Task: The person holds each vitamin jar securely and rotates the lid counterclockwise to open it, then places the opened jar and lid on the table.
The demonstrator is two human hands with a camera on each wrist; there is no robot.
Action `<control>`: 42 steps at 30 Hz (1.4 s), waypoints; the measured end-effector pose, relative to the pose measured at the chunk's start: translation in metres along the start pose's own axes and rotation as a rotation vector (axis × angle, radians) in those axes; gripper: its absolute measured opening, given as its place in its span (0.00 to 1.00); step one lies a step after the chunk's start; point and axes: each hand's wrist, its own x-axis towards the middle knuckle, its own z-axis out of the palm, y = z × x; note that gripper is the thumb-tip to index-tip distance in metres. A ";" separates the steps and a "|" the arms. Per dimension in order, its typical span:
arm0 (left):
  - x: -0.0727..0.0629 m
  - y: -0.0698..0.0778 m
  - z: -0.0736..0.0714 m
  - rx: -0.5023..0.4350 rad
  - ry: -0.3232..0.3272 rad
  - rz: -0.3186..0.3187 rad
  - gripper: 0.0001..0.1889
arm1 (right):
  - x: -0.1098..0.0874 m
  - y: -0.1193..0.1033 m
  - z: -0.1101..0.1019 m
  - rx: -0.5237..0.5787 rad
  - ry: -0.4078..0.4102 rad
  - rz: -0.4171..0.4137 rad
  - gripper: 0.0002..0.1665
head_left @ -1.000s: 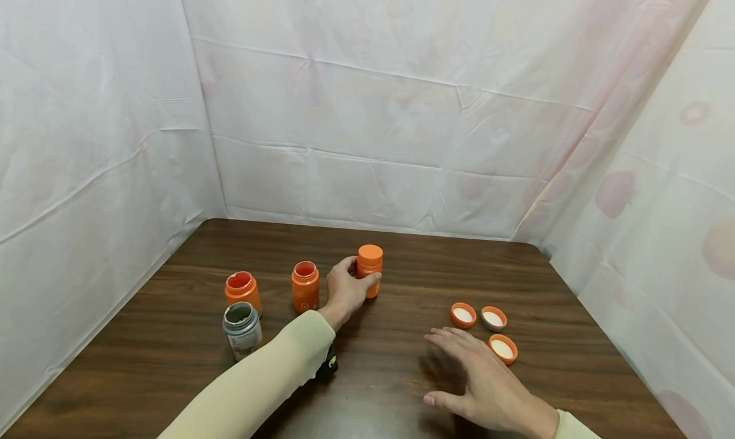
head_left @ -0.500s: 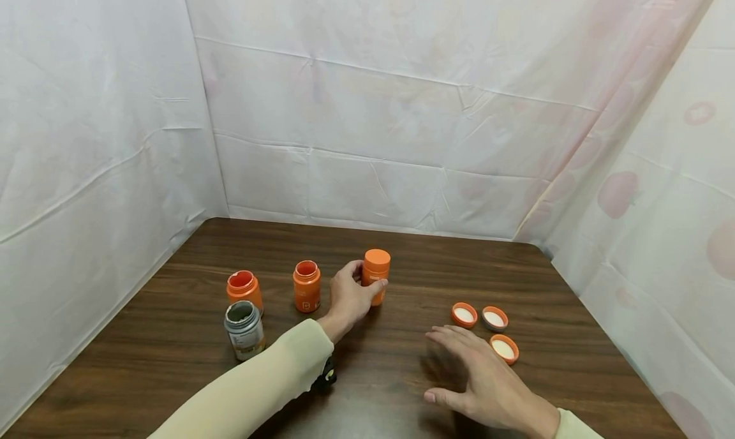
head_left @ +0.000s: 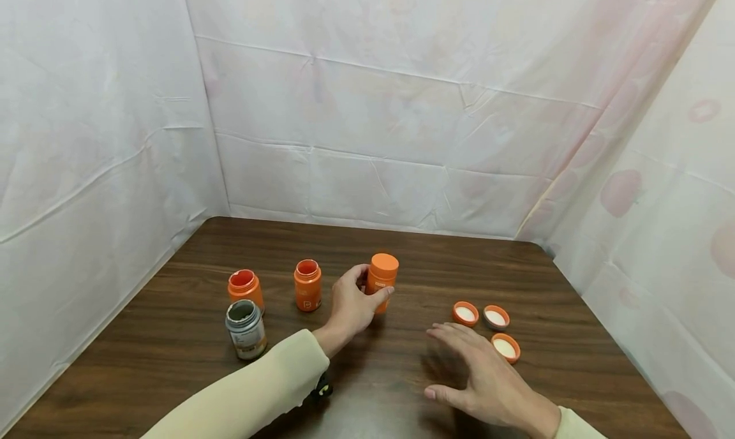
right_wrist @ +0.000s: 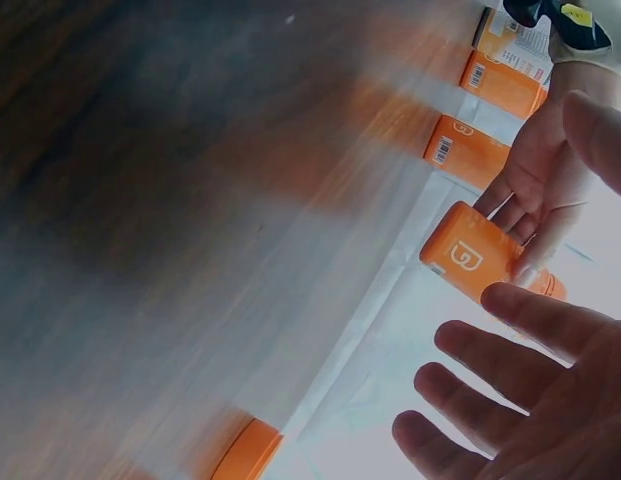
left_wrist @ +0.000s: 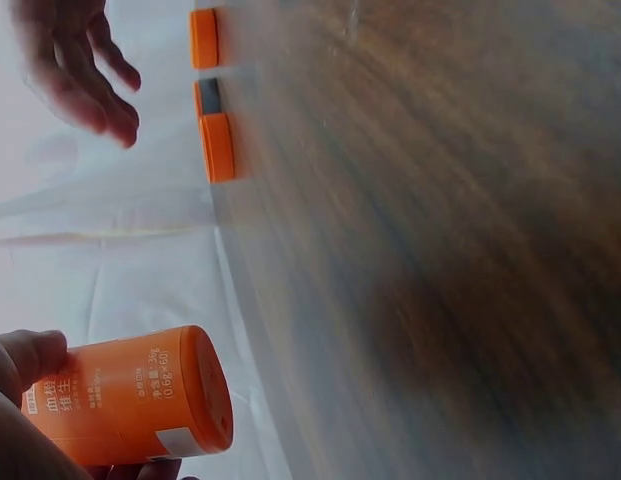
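Observation:
My left hand [head_left: 351, 306] grips an orange pill bottle [head_left: 381, 282] with its thumb across the front and fingers behind. The bottle has an orange cap on it and is upright. In the left wrist view its base shows raised off the wooden surface, with white print on its side. My right hand [head_left: 482, 378] hovers over the table to the right, fingers spread and palm facing the bottle, holding nothing. Beside its fingers lie two orange caps [head_left: 465, 313] and an orange-and-grey cap [head_left: 496, 318], white liners up.
Left of the held bottle stand an uncapped orange bottle [head_left: 308, 287], another uncapped orange bottle [head_left: 247, 289] and an uncapped grey bottle [head_left: 247, 332] in front of it. The dark wooden table [head_left: 436, 267] ends at a pale cloth [head_left: 367, 126] behind and on both sides.
My left hand has brought the capped orange bottle nearer and slightly to the right. My right hand has stayed almost still.

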 end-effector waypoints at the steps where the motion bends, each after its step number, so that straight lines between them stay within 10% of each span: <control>1: -0.001 0.000 0.000 -0.003 -0.008 -0.002 0.25 | 0.000 0.000 0.000 0.000 0.002 -0.001 0.47; 42: -0.050 -0.003 -0.026 0.034 -0.139 0.177 0.27 | 0.004 -0.009 0.004 0.042 0.075 0.021 0.44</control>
